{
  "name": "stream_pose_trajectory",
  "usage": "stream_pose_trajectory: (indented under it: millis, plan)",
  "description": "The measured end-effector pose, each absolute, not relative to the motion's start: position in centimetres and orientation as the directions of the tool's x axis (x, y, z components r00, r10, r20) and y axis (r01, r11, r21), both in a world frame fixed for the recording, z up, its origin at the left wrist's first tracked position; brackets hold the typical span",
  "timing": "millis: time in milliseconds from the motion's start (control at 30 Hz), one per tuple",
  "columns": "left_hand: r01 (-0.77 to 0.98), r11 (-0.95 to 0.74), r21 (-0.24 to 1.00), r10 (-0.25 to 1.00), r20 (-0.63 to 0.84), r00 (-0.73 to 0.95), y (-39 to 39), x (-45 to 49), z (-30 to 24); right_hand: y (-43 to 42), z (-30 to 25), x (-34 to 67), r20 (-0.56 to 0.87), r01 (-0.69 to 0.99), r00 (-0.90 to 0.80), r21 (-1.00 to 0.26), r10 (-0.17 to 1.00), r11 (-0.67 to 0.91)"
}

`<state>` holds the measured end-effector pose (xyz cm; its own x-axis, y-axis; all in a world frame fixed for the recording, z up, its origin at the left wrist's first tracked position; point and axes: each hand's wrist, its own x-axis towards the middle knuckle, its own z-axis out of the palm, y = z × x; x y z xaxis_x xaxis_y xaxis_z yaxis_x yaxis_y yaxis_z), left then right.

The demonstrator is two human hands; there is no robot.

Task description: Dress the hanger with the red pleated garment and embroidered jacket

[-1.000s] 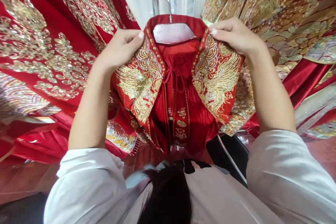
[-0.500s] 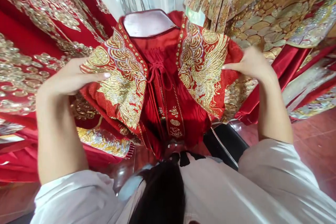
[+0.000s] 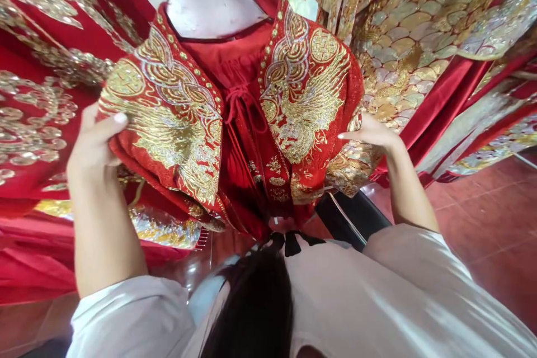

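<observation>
A red jacket (image 3: pixel 184 106) with gold and silver embroidery is spread before me, its front edges apart. Beneath it shows a red pleated garment (image 3: pixel 251 151) with a tied cord bow (image 3: pixel 241 102). At the jacket's left side, my left hand (image 3: pixel 94 137) pinches the sleeve, thumb on top and the other fingers mostly hidden. My right hand (image 3: pixel 375 134) grips the opposite sleeve, its thumb against the front edge and its fingers largely behind the cloth. A pale, dark-edged flat piece (image 3: pixel 218 11) fills the neck opening.
Red garments with gold beading (image 3: pixel 37 117) hang close on the left. Gold scale-patterned garments (image 3: pixel 403 33) hang at the right, by a red satin band (image 3: pixel 436 117). Below lies a black object (image 3: pixel 356 215) on the reddish tiled floor (image 3: pixel 482 224).
Both hands have slid lower along the sleeves, the left moving outward and the right slightly inward. The jacket appears shifted left and up in view, with its shoulders more fully visible.
</observation>
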<state>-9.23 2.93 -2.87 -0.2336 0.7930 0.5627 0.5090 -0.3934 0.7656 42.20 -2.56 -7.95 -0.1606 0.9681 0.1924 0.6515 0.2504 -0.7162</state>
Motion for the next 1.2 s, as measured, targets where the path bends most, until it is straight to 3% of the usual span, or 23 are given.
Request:
stream_pose_trajectory:
  millis: [100,233,333,433,500,600,700,767,833,900,967,1067,1200]
  plan:
    - [0.359,-0.477,0.803,0.789,0.57,-0.227,1.8,-8.3,-2.6,-3.5,-8.4,42.8,0.265,0.639,0.002,-0.742,0.964,0.203]
    - [0.273,-0.575,0.771,0.742,0.633,-0.223,0.9,-7.3,-2.5,-4.5,-9.6,42.9,0.117,0.462,0.171,-0.886,0.978,0.025]
    - [0.296,-0.612,0.734,0.689,0.678,-0.255,1.1,-7.4,-2.7,-5.1,-9.4,42.3,-0.09,0.55,-0.048,-0.833,0.995,-0.049]
    - [0.381,-0.565,0.732,0.705,0.668,-0.239,1.1,-7.8,-2.6,-6.5,-8.4,43.1,-0.305,0.659,-0.435,-0.749,0.847,0.069]
    - [0.431,-0.523,0.735,0.724,0.65,-0.231,0.8,-7.9,-2.5,-7.5,-8.4,44.2,-0.311,0.657,-0.476,-0.748,0.822,0.097]
    - [0.574,-0.533,0.621,0.636,0.742,-0.213,0.1,-7.5,-2.6,-8.3,-9.2,45.2,-0.166,0.64,-0.277,-0.767,0.946,0.053]
    - [0.801,-0.492,0.342,0.402,0.905,-0.14,-1.4,-5.7,-3.1,-8.2,-9.2,44.1,0.026,0.632,-0.118,-0.769,0.993,0.096]
    - [0.889,-0.419,0.185,0.282,0.957,-0.066,-2.7,-3.8,-3.8,-7.9,-8.1,42.3,0.223,0.631,0.0,-0.756,0.975,0.173]
    - [0.922,-0.373,0.107,0.248,0.969,-0.012,-3.7,-1.6,-5.0,-7.3,-6.3,40.0,0.468,0.658,0.108,-0.695,0.877,0.29]
    - [0.931,-0.346,0.12,0.317,0.948,-0.004,-4.4,0.7,-6.5,-6.5,-4.1,37.7,0.665,0.694,0.107,-0.582,0.739,0.424]
    - [0.934,-0.293,0.204,0.43,0.901,-0.062,-4.5,2.5,-8.1,-5.4,-1.8,35.4,0.767,0.732,0.006,-0.44,0.642,0.519]
    - [0.918,-0.194,0.346,0.534,0.822,-0.197,-4.6,3.7,-10.2,-2.8,1.0,32.6,0.779,0.796,-0.16,-0.261,0.606,0.546]
    - [0.915,-0.049,0.401,0.5,0.802,-0.326,-5.2,3.1,-11.5,1.2,3.2,30.4,0.75,0.735,-0.266,-0.248,0.605,0.631]
